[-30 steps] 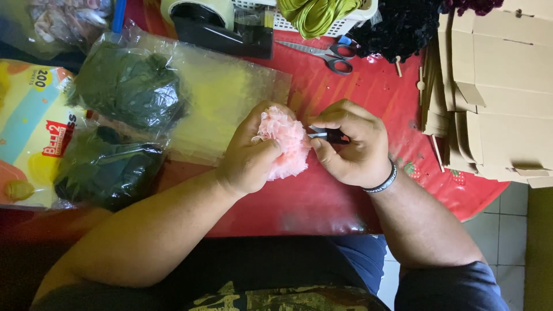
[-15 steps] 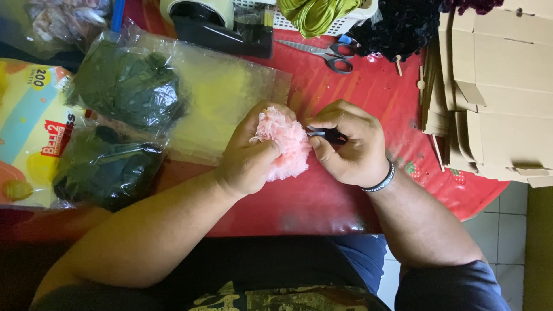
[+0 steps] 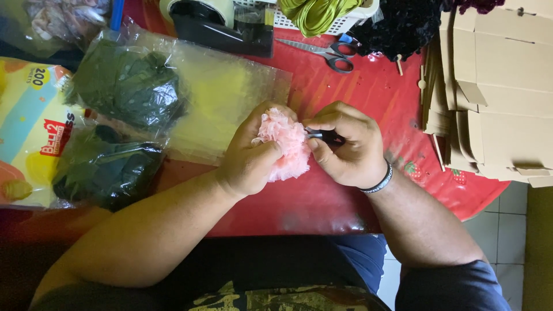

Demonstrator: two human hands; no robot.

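Red cloth [image 3: 322,196] is covering the table, with pale floor tiles showing at the lower right. One pink pompom [image 3: 285,144] is sitting above the cloth's middle, gripped between two hands. The left hand [image 3: 250,155] is curling its fingers closed around the pompom's left side, hiding part of it. The right hand [image 3: 348,147] is pinching a small dark tool [image 3: 322,136] against the pompom's right edge; its fingers are covering most of the tool, so its kind is hard to make out. One pair of scissors [image 3: 322,53] is lying beyond the hands. Two clear bags of dark green stuff [image 3: 124,95] are lying at the left, their contents blurred by plastic. One tape dispenser [image 3: 219,26] and one white basket [image 3: 340,20] are being cut off by the top edge. Flat cardboard boxes [image 3: 495,98] are stacked at the right, too overlapped to count.
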